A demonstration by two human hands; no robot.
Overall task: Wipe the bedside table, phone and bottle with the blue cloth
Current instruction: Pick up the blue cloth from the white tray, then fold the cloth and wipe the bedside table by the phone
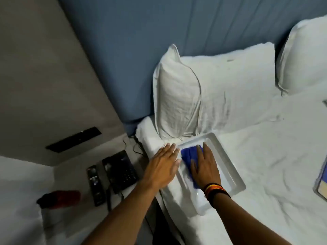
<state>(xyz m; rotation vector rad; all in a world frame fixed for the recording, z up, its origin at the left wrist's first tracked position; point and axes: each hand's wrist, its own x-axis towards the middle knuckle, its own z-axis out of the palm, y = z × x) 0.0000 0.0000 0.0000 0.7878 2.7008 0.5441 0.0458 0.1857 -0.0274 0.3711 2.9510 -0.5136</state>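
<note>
The blue cloth [188,153] lies inside a white rectangular tray [228,163] on the bed. My right hand [205,167] presses flat on the cloth with fingers spread, covering most of it. My left hand [162,167] lies flat and open on the sheet against the tray's left rim. To the left, the pale bedside table [70,167] carries a black desk phone [122,170]. A blurred red and black object [62,198] lies near the table's front left; whether it is the bottle I cannot tell.
A black remote [94,184] lies left of the phone, with cables behind it. White pillows [177,96] lean on the blue headboard [132,50]. A book-like item [322,183] sits at the bed's right edge. A black panel [74,139] is set in the wall.
</note>
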